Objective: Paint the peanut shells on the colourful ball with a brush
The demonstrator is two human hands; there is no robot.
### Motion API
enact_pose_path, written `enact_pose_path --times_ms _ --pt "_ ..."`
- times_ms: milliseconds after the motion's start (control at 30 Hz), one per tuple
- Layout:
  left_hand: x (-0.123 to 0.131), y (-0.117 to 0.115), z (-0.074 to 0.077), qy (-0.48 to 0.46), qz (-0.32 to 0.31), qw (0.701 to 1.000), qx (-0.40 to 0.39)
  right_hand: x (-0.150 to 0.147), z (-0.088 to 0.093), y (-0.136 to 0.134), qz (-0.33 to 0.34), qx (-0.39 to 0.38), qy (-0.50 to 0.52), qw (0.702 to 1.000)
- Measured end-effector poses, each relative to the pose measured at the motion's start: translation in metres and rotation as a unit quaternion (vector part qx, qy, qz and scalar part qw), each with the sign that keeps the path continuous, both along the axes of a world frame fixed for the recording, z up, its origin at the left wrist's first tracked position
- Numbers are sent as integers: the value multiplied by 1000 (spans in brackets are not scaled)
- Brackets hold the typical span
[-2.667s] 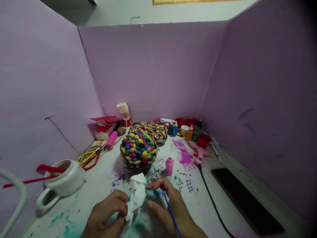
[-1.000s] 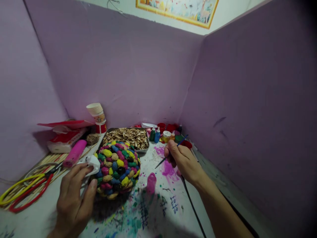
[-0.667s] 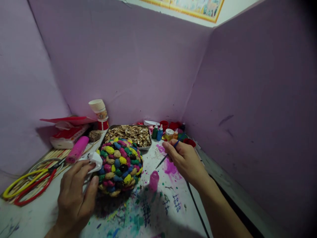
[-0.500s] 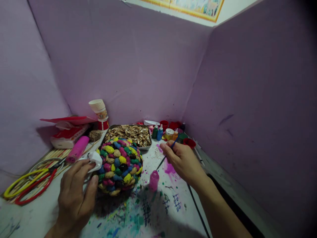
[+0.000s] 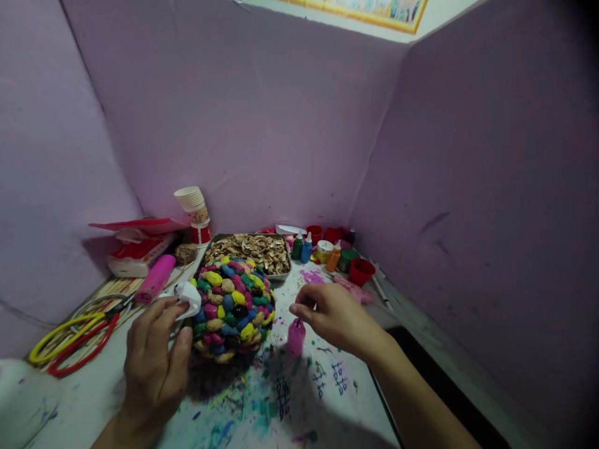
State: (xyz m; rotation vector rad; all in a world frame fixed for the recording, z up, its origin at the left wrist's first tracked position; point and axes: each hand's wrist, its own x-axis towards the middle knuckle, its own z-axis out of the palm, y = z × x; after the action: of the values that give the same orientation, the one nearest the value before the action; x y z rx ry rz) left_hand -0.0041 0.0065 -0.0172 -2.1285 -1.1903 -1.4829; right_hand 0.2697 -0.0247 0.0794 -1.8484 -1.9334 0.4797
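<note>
A dome covered in painted shells in several colours sits on the paint-splashed table. My left hand rests against its left side, fingers pinching a crumpled white tissue. My right hand is closed on a thin paintbrush whose tip points down into the small pink paint bottle, just right of the dome. Most of the brush is hidden by my fingers.
Behind the dome lies a metal tray of plain shells. Paint bottles and red cups crowd the back right corner. Scissors, a pink tube, a tissue pack and stacked paper cups are on the left. Purple partitions enclose the desk.
My right hand has come down and toward me, bringing the brush tip from above the pink smear into the pink bottle. My left hand stays against the dome with the tissue.
</note>
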Motion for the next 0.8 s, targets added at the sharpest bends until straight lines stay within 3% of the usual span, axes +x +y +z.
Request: enact_pose_path --times_ms 600,800 --pt "-2 1 -4 8 -5 1000 2 3 -10 2 25 57 -6 998" --pt "0 0 -5 -6 1 1000 -10 11 3 -8 24 89 33 995"
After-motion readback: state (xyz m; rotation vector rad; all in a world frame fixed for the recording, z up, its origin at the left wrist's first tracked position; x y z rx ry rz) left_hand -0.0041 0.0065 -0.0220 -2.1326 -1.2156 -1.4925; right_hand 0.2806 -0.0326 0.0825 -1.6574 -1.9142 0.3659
